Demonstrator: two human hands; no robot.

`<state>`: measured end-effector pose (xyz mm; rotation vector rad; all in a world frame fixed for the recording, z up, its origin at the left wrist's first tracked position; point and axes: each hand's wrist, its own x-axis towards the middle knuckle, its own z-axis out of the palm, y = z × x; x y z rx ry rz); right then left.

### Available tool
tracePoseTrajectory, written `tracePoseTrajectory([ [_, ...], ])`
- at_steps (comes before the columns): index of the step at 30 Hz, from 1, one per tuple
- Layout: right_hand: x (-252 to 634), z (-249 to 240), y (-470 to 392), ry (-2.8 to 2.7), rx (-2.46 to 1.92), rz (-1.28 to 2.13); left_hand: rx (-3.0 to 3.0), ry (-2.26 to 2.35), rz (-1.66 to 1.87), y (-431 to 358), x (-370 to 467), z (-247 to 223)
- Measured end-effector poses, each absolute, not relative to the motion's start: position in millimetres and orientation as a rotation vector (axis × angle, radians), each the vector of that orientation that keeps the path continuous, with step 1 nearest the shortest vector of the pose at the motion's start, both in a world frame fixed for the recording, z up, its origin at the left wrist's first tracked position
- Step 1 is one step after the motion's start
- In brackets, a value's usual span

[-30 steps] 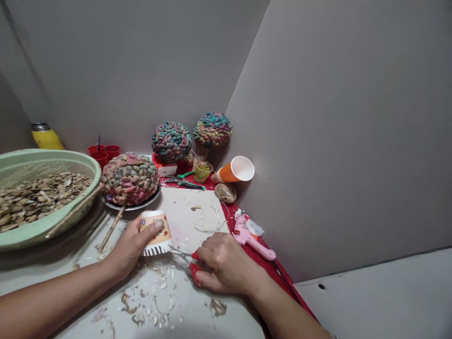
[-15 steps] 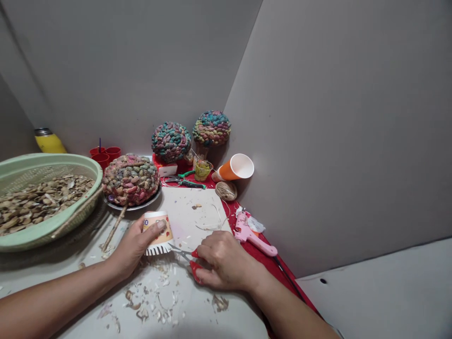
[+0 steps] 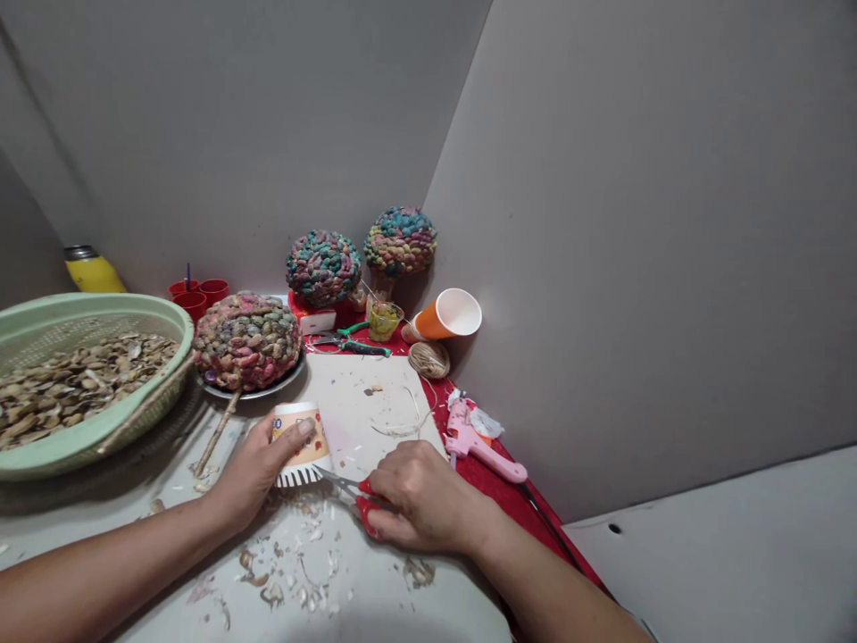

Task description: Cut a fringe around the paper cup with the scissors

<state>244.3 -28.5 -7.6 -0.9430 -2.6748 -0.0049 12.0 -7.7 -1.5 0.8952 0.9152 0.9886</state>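
Observation:
A paper cup point(image 3: 295, 445), pale orange with a printed pattern, is gripped by my left hand point(image 3: 258, 464), thumb across its side. Its lower rim is cut into a row of white strips. My right hand point(image 3: 419, 500) holds red-handled scissors point(image 3: 340, 480), fingers in the loops. The blade tips meet the cup's fringed edge at its right end. Paper and shell scraps point(image 3: 301, 572) lie on the table below the hands.
A green basket point(image 3: 60, 455) of shells stands at left, beside a ball of coloured shells point(image 3: 249, 344) with a stick. Behind are two more balls point(image 3: 324, 268), pliers point(image 3: 361, 346), an orange cup point(image 3: 438, 320) and twine point(image 3: 429, 360). A pink glue gun point(image 3: 482, 449) lies at right.
The scissors have moved slightly left, their tips now further onto the cup's fringed edge. The left hand keeps its hold on the cup. The view has shifted a little.

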Motion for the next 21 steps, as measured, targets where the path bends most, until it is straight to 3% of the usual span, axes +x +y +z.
tracePoseTrajectory([
  [21, 240.5, -7.3, -30.4, -2.660, -0.976, -0.054, 0.917, 0.915, 1.010, -10.8, 13.3, 0.2],
])
